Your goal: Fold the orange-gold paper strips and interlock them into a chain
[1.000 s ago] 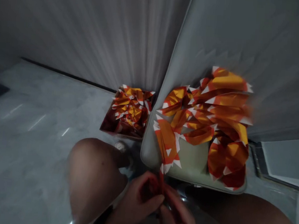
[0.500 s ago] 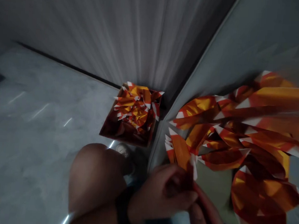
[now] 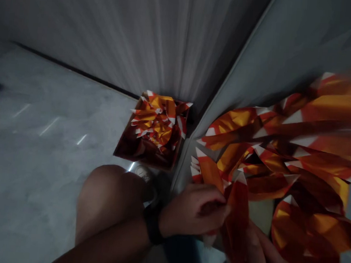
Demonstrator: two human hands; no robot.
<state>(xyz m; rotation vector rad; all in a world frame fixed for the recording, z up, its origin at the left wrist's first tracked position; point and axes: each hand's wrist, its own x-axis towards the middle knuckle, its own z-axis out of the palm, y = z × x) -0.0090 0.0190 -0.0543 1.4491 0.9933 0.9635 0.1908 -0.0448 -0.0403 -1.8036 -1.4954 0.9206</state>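
Observation:
In front of me my right hand (image 3: 263, 254) grips a folded piece of red and gold joss-like paper (image 3: 238, 213) with white pointed tips. My left hand (image 3: 195, 208), with a black band at the wrist, has its fingers curled, and their tips pinch at the left edge of that same paper. Just past the left hand stand nested folded papers (image 3: 207, 166), gold with white points. A heap of similar folded papers (image 3: 271, 155) spreads to the right on a pale grey padded surface (image 3: 220, 98). Part of my right hand lies beyond the lower frame edge.
A low open box (image 3: 122, 147) on the floor holds several folded red and gold papers (image 3: 160, 124). It stands by a grey curtain-like wall (image 3: 158, 37). My bent knee (image 3: 106, 199) and a shoe (image 3: 143, 173) are close to it. Grey flooring (image 3: 39, 157) extends left.
The folded paper between my hands has turned upright and shows its broad red face. My right hand has shifted right, apart from the left thumb. The view has shifted slightly.

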